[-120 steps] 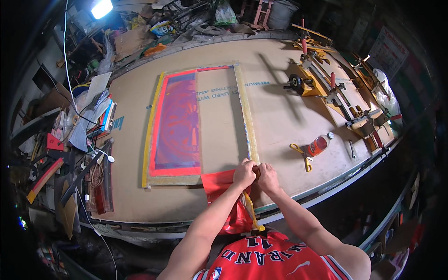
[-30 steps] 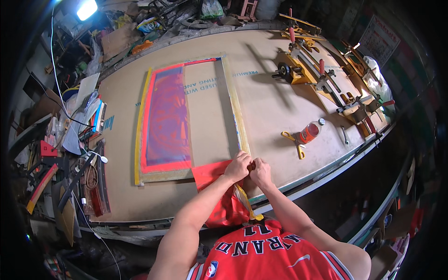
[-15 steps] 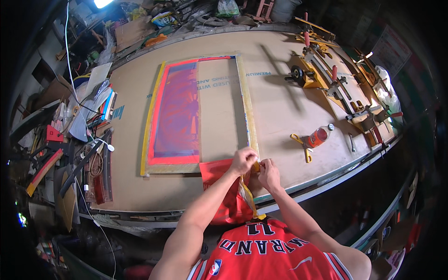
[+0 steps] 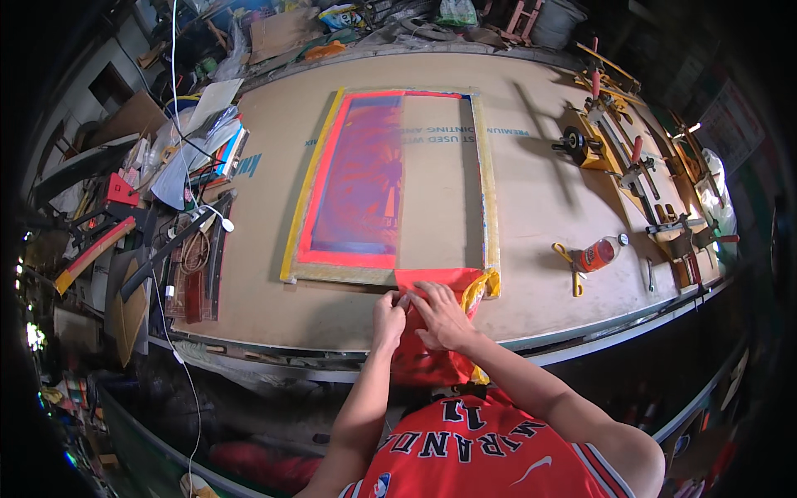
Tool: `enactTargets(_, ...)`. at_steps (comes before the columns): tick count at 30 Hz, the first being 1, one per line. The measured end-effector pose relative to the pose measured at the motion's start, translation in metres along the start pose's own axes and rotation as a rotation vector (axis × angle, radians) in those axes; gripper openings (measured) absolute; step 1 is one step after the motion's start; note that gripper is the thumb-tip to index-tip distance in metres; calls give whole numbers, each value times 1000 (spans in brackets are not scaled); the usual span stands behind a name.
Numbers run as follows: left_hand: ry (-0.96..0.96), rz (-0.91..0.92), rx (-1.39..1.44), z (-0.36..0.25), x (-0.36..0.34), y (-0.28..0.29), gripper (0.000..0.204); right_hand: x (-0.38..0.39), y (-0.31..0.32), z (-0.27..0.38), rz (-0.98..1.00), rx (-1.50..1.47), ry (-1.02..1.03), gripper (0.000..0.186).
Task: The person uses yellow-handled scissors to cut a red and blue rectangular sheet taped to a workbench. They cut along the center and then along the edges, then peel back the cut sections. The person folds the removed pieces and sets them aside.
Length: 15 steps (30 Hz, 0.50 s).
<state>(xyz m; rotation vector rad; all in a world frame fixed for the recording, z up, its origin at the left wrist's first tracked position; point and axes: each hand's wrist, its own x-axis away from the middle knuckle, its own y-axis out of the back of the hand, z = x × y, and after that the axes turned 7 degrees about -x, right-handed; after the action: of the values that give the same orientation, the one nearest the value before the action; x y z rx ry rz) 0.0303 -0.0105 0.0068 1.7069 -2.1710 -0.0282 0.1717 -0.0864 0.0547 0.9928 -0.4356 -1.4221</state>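
A rectangular screen-printing frame (image 4: 332,272) lies on the board-topped table, with purple-and-pink mesh (image 4: 357,178) in its left part and an open gap to the right. A red plastic sheet (image 4: 423,276) with a yellow, crumpled edge (image 4: 475,292) on its right lies over the frame's near bar and hangs toward my lap. My left hand (image 4: 388,319) is closed in a pinch at the sheet's left edge. Fingers outstretched and apart, my right hand (image 4: 444,317) rests on the sheet just beside it. The sheet's part under that palm is hidden.
Yellow-handled scissors (image 4: 569,267), a bottle of red liquid (image 4: 599,254) and a wrench (image 4: 650,274) lie to the right. Clamps (image 4: 631,170) line the far right. Tools, including a red-handled saw (image 4: 95,253), crowd the left. A white cable (image 4: 166,319) hangs over the near edge.
Both hands have left the frame's near right corner, moving left to the red sheet's left edge. The right hand has opened out from a pinch. The view has shifted.
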Motion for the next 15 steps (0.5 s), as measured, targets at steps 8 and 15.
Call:
enactTargets(8,-210,-29,-392,-15,-41,47,11,-21,-50,-38,-200,-81,157,42)
enactTargets(15,-704,-442,-624,10,-114,36,22,-80,-67,-29,-229,-558,-357,28)
